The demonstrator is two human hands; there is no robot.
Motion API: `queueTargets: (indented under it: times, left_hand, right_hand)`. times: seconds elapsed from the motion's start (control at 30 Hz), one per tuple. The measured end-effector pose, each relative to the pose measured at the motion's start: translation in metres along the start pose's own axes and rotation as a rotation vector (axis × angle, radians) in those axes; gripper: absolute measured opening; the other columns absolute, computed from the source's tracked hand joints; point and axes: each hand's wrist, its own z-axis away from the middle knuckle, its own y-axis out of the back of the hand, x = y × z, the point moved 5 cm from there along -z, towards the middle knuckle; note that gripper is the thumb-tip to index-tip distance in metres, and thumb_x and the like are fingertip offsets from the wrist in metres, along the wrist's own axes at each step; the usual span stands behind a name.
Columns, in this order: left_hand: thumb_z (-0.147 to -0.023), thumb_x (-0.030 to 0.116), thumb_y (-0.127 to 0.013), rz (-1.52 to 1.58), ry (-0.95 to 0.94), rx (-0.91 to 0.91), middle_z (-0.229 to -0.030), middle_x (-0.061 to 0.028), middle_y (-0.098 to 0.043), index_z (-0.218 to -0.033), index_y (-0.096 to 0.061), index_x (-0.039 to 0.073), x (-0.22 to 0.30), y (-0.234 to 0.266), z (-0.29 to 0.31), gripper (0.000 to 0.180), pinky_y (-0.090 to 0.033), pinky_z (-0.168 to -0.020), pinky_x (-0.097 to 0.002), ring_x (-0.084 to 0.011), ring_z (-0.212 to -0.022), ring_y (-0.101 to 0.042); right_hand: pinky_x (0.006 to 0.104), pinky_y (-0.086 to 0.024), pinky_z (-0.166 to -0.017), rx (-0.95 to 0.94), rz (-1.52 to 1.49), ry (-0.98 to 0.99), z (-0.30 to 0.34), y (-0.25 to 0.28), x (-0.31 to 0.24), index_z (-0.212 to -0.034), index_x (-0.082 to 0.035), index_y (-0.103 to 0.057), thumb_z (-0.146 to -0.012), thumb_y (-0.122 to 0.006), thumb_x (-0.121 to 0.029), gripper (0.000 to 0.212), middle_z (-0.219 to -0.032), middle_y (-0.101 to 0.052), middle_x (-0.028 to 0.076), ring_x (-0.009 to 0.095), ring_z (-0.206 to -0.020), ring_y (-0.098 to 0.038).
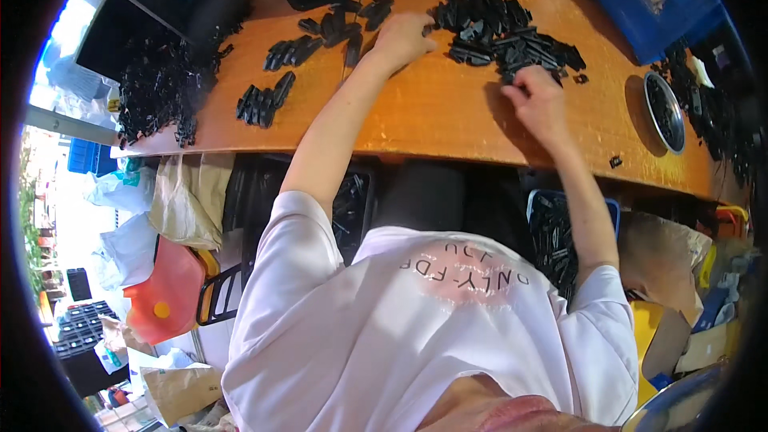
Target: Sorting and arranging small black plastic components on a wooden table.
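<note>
The left hand and right hand are half-curled — whether anything is gripped cannot be told — by black pieces heaped right of centre, presumably for easy reach.

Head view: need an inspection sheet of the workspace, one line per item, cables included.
Surface: orange-brown table, worn pale patches near the front edge.
Workpieces: main pile of black parts at the far middle; smaller black groups left of it.
Clutter: heap of small black pieces at far left; metal bowl with dark contents at right; stray black bit near the front edge.
Hands: left hand at the pile's left side, right hand at its near edge; grip unclear on both.
Cables: nothing seen.
Surroundings: blue bin at far right; beige sack and red plastic item at lower left.
</note>
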Motion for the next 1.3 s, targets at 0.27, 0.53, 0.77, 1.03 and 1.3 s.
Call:
queueTargets:
  times: [0.27, 0.53, 0.77, 1.03, 1.3]
  left_hand:
    - [-0.085, 0.010, -0.072, 0.036, -0.081, 0.240, -0.107, -0.0260, -0.070, -0.105, -0.071, -0.001, 0.030, -0.023, 0.083, 0.023, -0.053, -0.090, -0.0470, -0.0428, -0.102, -0.068]
    - [-0.097, 0.033, -0.063, -0.346, 0.232, 0.232, -0.100, -0.0158, -0.074, -0.102, -0.073, 0.007, 0.044, -0.014, 0.151, 0.027, -0.055, -0.081, -0.0496, -0.0405, -0.094, -0.071]
    - [-0.094, 0.009, -0.064, -0.236, -0.535, 0.403, -0.121, -0.0143, -0.070, -0.118, -0.072, 0.008, 0.041, 0.008, 0.134, 0.025, -0.051, -0.098, -0.0457, -0.0359, -0.114, -0.065]
    - [-0.086, 0.006, -0.072, 0.110, -0.366, 0.173, -0.114, -0.0127, -0.072, -0.122, -0.072, 0.006, 0.029, -0.026, 0.131, 0.035, -0.051, -0.096, -0.0397, -0.0328, -0.110, -0.065]
    - [-0.085, 0.006, -0.072, 0.291, -0.268, 0.191, -0.107, -0.0137, -0.072, -0.120, -0.073, 0.006, 0.029, -0.022, 0.135, 0.036, -0.055, -0.082, -0.0360, -0.0289, -0.100, -0.067]
  right_hand:
    - [0.0415, -0.054, -0.068, -0.101, -0.179, -0.117, 0.031, 0.000, -0.025, -0.102, -0.004, -0.069, -0.092, -0.076, -0.015, 0.017, -0.093, -0.069, 0.014, 0.036, -0.080, -0.067]
    - [0.0349, -0.058, -0.078, -0.123, -0.159, 0.028, 0.024, 0.022, -0.025, -0.121, -0.007, -0.070, -0.087, -0.062, 0.007, 0.037, -0.112, -0.073, 0.011, 0.031, -0.094, -0.069]
    - [0.0355, -0.058, -0.084, -0.472, 0.292, 0.412, 0.007, 0.005, -0.038, -0.112, -0.008, -0.069, -0.074, -0.067, -0.002, 0.038, -0.108, -0.066, 0.006, 0.027, -0.108, -0.061]
    - [0.0414, -0.055, -0.087, -0.310, 0.057, 0.176, 0.022, 0.011, -0.044, -0.115, -0.008, -0.071, -0.089, -0.070, -0.012, 0.027, -0.115, -0.068, 0.009, 0.032, -0.107, -0.063]
    - [0.0422, -0.055, -0.085, -0.259, -0.035, 0.149, 0.020, -0.007, -0.044, -0.109, -0.007, -0.074, -0.088, -0.075, -0.016, 0.023, -0.113, -0.068, 0.011, 0.033, -0.102, -0.066]
